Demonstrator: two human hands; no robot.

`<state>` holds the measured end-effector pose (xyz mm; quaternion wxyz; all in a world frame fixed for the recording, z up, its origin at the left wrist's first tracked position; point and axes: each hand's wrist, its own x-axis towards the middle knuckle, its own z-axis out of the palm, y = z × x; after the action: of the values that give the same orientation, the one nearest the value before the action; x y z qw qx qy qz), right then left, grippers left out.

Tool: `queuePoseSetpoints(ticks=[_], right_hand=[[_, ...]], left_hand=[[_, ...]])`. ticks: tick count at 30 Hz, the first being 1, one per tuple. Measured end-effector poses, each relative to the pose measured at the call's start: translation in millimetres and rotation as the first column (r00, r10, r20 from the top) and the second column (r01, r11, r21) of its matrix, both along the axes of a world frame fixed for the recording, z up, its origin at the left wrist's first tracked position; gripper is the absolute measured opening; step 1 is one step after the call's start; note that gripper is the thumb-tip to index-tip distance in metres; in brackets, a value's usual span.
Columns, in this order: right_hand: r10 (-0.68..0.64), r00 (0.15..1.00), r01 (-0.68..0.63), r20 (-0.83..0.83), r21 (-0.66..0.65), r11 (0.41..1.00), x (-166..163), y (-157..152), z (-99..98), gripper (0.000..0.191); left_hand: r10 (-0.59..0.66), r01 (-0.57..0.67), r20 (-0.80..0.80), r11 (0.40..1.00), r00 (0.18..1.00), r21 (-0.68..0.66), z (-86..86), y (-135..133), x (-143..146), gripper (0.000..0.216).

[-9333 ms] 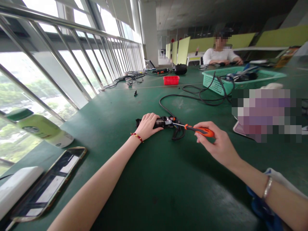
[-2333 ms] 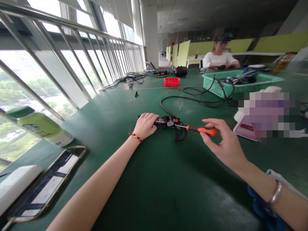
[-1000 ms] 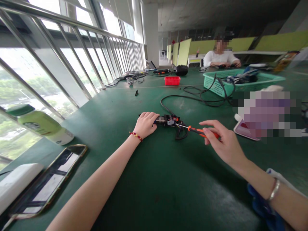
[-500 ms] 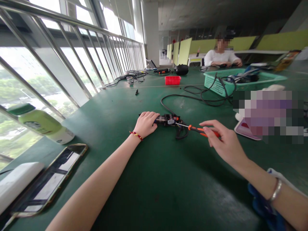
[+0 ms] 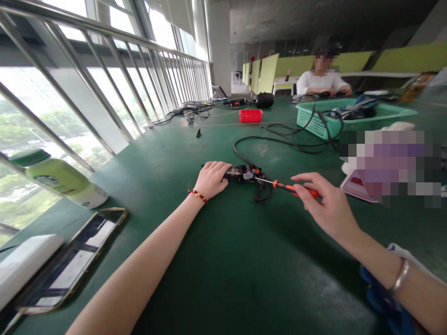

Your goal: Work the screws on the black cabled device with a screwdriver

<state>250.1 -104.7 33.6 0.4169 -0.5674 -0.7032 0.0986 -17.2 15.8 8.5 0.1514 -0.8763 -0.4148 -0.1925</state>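
Note:
On the green table lies a dark, opened electrical device (image 5: 240,173), its inner parts and thin wires exposed at the right end. My left hand (image 5: 212,177) is wrapped over the device's left part and presses it to the table; its fingertips are partly hidden. An orange-and-black screwdriver (image 5: 286,187) is in my right hand (image 5: 326,202), its handle between thumb and fingers. The screwdriver's metal shaft points left, its tip at the exposed parts; the exact contact point is too small to make out. A black cable (image 5: 240,142) runs from the device toward the back right.
Behind stand a red tray (image 5: 250,116) and a green basket (image 5: 314,122) of tools and cables. A small black part (image 5: 199,133) lies farther back. A phone (image 5: 75,260) and a green-capped bottle (image 5: 59,179) are at left. Across the table sits a person (image 5: 320,83) in white.
My right fingers have shifted slightly on the screwdriver handle. The left hand and the device stay in place.

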Motion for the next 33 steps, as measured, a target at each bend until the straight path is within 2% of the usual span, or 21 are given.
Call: queuePoseSetpoints(ticks=[4, 6, 8, 12, 14, 19, 21, 24, 26, 31, 33], right_hand=[[0.004, 1.000, -0.002, -0.008, 0.205, 0.979, 1.1, 3.4, -4.4, 0.029], [0.010, 0.999, -0.001, -0.033, 0.253, 0.967, 1.2, 4.2, -5.4, 0.033], [0.006, 0.999, 0.003, -0.045, 0.202, 0.979, 0.7, 3.3, -4.5, 0.033], [0.019, 1.000, -0.019, -0.005, -0.009, 1.000, -0.2, -0.2, -1.3, 0.023], [0.032, 0.999, -0.032, -0.002, 0.010, 0.999, -0.1, -0.4, -1.4, 0.024], [-0.003, 1.000, 0.009, -0.025, 0.246, 0.969, 0.7, 2.5, -4.2, 0.033], [0.000, 1.000, 0.004, -0.019, 0.207, 0.978, 0.6, 2.2, -4.1, 0.033], [0.020, 1.000, -0.021, 0.014, 0.047, 0.999, 0.2, 0.5, -3.0, 0.025], [0.028, 1.000, -0.028, 0.013, 0.019, 0.999, 0.0, 0.3, -2.9, 0.024], [0.006, 0.999, 0.006, -0.041, 0.286, 0.958, -0.1, 3.6, -4.4, 0.035], [0.010, 0.999, 0.003, -0.043, 0.287, 0.958, -0.1, 3.7, -4.4, 0.034]], left_hand=[[-0.001, 0.001, -0.006, 1.000, 1.000, 0.014, -0.1, -0.1, 0.0, 0.041], [-0.003, 0.003, -0.007, 1.000, 1.000, 0.020, 0.0, -0.3, 0.1, 0.041], [-0.004, 0.004, -0.009, 1.000, 1.000, 0.021, 0.0, -0.5, 0.2, 0.041], [-0.001, 0.001, -0.009, 1.000, 1.000, 0.017, -0.1, -0.8, 0.4, 0.041], [0.001, 0.000, -0.007, 1.000, 1.000, 0.018, -0.1, -0.8, 0.3, 0.041], [-0.003, 0.004, -0.011, 1.000, 1.000, 0.027, 0.1, -0.4, -0.1, 0.040], [-0.006, 0.007, -0.010, 1.000, 1.000, 0.031, -0.1, -0.2, -0.1, 0.040], [-0.007, 0.007, -0.013, 0.999, 1.000, 0.041, -0.7, 0.1, 0.0, 0.041], [-0.006, 0.007, -0.014, 0.999, 1.000, 0.047, -1.1, 0.3, 0.0, 0.040], [-0.009, 0.009, -0.013, 0.999, 1.000, 0.052, -1.3, 0.3, -0.3, 0.040], [-0.009, 0.010, -0.011, 0.999, 1.000, 0.052, -0.9, 0.1, -0.3, 0.040]])
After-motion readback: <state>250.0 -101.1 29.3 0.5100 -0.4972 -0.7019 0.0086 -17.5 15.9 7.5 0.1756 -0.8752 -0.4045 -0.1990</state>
